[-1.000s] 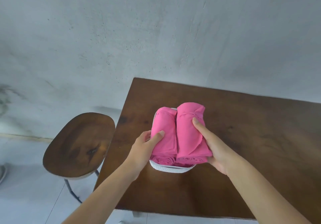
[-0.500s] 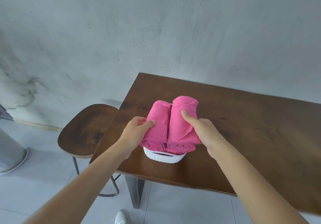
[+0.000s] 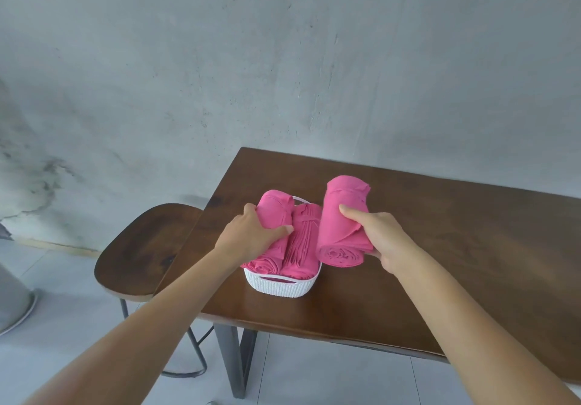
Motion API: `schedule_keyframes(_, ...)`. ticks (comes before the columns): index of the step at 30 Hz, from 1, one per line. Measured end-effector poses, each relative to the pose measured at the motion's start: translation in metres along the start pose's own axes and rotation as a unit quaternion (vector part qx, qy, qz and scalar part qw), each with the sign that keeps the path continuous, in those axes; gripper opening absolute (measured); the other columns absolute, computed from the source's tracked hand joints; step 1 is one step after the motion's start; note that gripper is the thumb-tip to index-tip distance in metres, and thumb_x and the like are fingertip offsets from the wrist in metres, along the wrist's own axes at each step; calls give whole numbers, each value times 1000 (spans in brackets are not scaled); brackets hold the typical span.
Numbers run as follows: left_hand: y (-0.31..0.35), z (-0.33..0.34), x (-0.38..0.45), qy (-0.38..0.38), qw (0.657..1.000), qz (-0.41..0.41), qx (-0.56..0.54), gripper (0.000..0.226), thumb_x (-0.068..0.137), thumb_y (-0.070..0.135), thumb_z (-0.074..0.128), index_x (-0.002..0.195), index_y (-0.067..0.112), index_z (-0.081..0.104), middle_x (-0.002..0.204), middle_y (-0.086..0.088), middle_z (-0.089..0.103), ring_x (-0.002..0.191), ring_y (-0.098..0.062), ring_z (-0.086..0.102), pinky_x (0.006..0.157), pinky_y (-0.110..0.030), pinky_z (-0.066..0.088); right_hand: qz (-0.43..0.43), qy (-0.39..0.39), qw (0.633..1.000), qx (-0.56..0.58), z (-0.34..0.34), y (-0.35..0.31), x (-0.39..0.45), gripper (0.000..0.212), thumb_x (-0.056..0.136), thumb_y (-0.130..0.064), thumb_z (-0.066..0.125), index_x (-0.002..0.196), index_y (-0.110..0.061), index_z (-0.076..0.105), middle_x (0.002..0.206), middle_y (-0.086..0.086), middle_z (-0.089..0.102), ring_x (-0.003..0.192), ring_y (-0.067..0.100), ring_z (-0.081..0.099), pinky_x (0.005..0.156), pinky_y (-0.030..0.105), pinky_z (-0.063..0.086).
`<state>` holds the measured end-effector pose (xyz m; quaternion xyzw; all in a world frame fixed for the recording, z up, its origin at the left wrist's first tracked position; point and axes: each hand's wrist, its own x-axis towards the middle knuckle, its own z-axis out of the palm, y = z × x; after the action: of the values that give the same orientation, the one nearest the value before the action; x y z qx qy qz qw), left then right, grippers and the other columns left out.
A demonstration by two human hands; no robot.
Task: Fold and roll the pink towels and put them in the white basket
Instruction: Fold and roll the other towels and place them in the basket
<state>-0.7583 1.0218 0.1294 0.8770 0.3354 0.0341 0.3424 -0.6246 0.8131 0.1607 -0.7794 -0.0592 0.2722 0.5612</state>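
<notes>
Here the head view shows no readable brand, label or writing. A white basket (image 3: 278,285) of ribbed, woven-look plastic with a slot handle stands near the front left corner of a dark brown wooden table (image 3: 440,247). Inside it lie two soft pink towels: a rolled towel (image 3: 273,213) on the basket's left, gripped by the left hand (image 3: 251,235) with curled fingers, and a middle towel (image 3: 301,247) that seems loosely folded or rolled, though its pleats blur. Just right of the basket, above the tabletop, the right hand (image 3: 374,235) grips a third, tightly rolled towel (image 3: 342,225), spiral end facing the camera. Left of the basket stands a rounded wooden stool (image 3: 141,253) on thin metal legs, before a mottled grey plaster wall (image 3: 283,59) and pale floor tiles (image 3: 78,326).
</notes>
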Motion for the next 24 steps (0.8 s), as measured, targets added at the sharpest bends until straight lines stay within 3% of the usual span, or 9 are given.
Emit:
schedule_keyframes(3,7,0,4,-6,999,-8,32,91,81,63,70,145,12,30,127,-8,58,103,-31,65,87,-45,59,27,35,999,-24,-14,20,15,51,81,-45,82,112,-7,67,95,9,78,89,27,75,91,45,57)
schedule_keyframes(8,7,-8,8,9,1000,-16,9,80,82,53,72,141,13,35,113,-4,58,94,-28,66,82,-45,60,80,47,994,-63,-12,62,34,50,83,-40,81,112,-4,64,98,13,74,85,28,73,63,32,53)
schedule_keyframes(17,-55,-58,33,85,993,-76,-2,79,80,52,76,139,11,42,98,-7,62,74,-26,68,63,-37,58,95,70,988,-98,3,86,40,54,84,-47,79,113,-7,59,101,11,68,88,27,69,65,33,52)
schedule_keyframes(22,-88,-41,33,61,992,-108,1,79,80,53,75,138,11,42,100,-7,64,79,-27,68,75,-44,61,98,78,984,-126,9,83,40,52,90,-47,72,118,-9,51,100,7,62,86,22,64,71,33,52)
schedule_keyframes(24,-95,-29,28,48,992,-118,1,79,82,51,75,141,11,39,107,-8,63,85,-28,67,78,-44,59,96,90,982,-137,12,82,41,66,90,-49,72,133,-7,45,116,10,61,93,24,64,70,34,50)
